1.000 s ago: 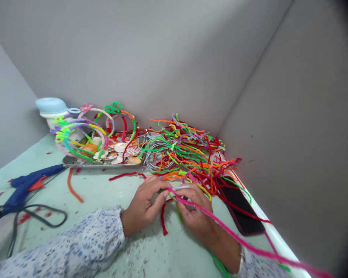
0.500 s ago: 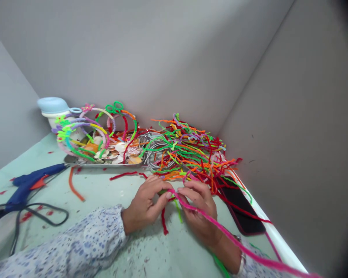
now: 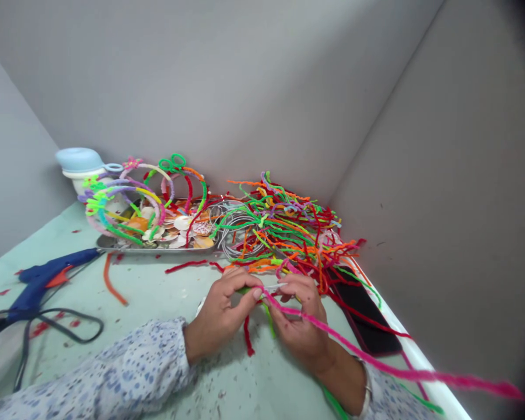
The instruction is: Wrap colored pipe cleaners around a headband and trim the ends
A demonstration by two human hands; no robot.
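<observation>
My left hand [image 3: 221,312] and my right hand [image 3: 297,318] meet at the front of the table, fingers pinched together over a small bundle. A bright pink pipe cleaner [image 3: 367,356] runs from between my fingers out to the lower right. My left fingertips grip a short green pipe cleaner [image 3: 245,290], while a red pipe cleaner [image 3: 247,336] dangles beneath the hands. A small silvery piece [image 3: 275,287] shows between my hands, too small to identify. Exactly how the pieces join is hidden by my fingers.
Behind my hands lies a tangled heap of multicoloured pipe cleaners [image 3: 284,233]. A metal tray [image 3: 157,248] holds seashells and pipe-cleaner loops. A blue glue gun [image 3: 39,286] with its cord lies left; a black phone [image 3: 365,309] lies right. Grey walls rise behind and beside.
The free end of the pink pipe cleaner has swung upward and outward to the right. My hands have shifted only slightly, and the silvery piece shows between them again.
</observation>
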